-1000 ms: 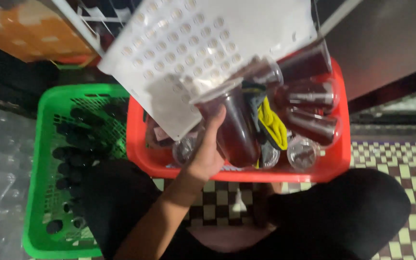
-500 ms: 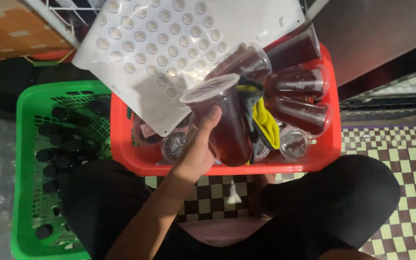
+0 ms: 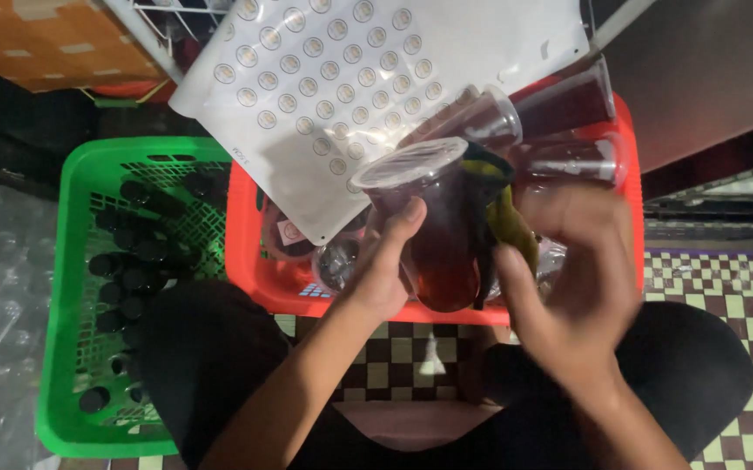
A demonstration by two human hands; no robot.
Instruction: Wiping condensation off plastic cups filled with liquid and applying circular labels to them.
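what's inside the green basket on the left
The green basket holds many small dark bottles lying on its mesh floor. The person's dark-clothed leg covers its right side, so anything there is hidden.

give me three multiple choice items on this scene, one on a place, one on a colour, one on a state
1. Where does the green plastic basket sit relative to the red plastic basket?
A. at the person's left of it
B. at the person's right of it
C. stacked inside it

2. What colour is the drink in the clear lidded plastic cup?
A. pale yellow
B. dark reddish brown
C. bright blue

3. What is the left hand doing?
A. resting on the floor
B. holding the cup
C. gripping the white sticker sheet

Answers: 1 A, the green basket lies leftward; 2 B, the liquid looks dark reddish brown; 3 B, its grip wraps the cup while the blurred right hand hovers beside it.
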